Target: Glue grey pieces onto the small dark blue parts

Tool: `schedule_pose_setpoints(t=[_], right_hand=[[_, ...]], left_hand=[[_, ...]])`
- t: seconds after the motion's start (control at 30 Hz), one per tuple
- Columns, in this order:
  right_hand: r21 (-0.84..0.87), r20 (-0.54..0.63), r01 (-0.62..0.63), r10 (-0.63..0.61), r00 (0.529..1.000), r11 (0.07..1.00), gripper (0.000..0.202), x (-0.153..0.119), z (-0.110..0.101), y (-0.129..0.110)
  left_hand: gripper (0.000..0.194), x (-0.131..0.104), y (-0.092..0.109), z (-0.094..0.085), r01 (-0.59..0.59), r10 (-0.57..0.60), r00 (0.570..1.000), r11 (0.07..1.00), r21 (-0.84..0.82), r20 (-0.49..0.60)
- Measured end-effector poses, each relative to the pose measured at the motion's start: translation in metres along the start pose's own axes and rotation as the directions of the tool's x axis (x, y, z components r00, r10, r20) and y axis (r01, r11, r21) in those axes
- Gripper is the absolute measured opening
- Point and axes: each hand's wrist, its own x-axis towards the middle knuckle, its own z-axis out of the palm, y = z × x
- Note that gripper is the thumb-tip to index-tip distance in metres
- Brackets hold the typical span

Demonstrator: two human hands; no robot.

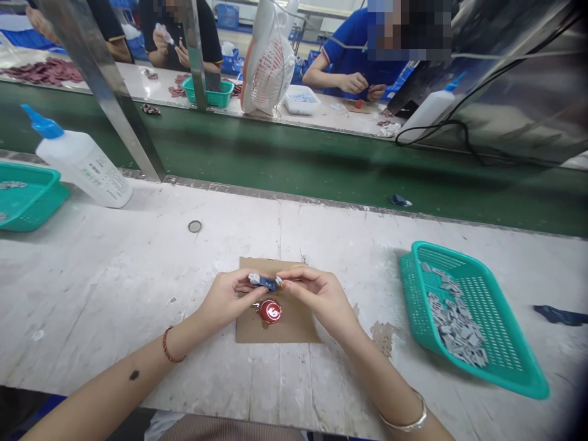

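My left hand [233, 293] pinches a small dark blue piece with a pale grey end [266, 282] between thumb and fingers. Close against its right end, my right hand [316, 294] holds a small light grey piece [278, 281] at the fingertips; whether the two pieces touch I cannot tell. Both hands are above a brown cardboard sheet [294, 331] on the white worktable. Just below the fingers, a shiny red bottle cap [271, 311] lies on the cardboard.
On the right stands a green basket [407, 294] with many grey pieces [454, 331]; a dark blue piece [560, 315] lies beyond it. At left are a white squeeze bottle [87, 162], another green basket [41, 208] and a bottle cap [195, 226]. Co-workers sit across the green belt [294, 168].
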Motion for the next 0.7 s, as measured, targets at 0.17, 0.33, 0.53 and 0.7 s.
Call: schedule_pose_setpoints(t=[0.17, 0.33, 0.53, 0.7], right_hand=[[-0.051, 0.037, 0.066, -0.064, 0.997, 0.997, 0.018, 0.003, 0.010, -0.001], [-0.231, 0.038, 0.190, -0.186, 0.982, 0.954, 0.011, 0.002, 0.012, -0.002], [-0.366, 0.073, 0.255, -0.246, 0.967, 0.895, 0.009, 0.001, 0.013, 0.000], [-0.173, 0.113, 0.126, -0.107, 0.988, 0.977, 0.014, 0.003, 0.009, -0.004]], left_hand=[[0.018, 0.000, -0.004, 0.000, -0.023, 0.024, 1.000, 0.999, 0.049, -0.010], [0.015, 0.000, -0.003, 0.001, -0.046, 0.046, 0.999, 0.998, 0.053, 0.006], [0.017, -0.002, -0.001, 0.000, -0.040, 0.040, 0.999, 0.998, 0.056, -0.003], [0.016, -0.004, 0.005, 0.000, -0.140, 0.143, 0.990, 0.978, 0.156, -0.011]])
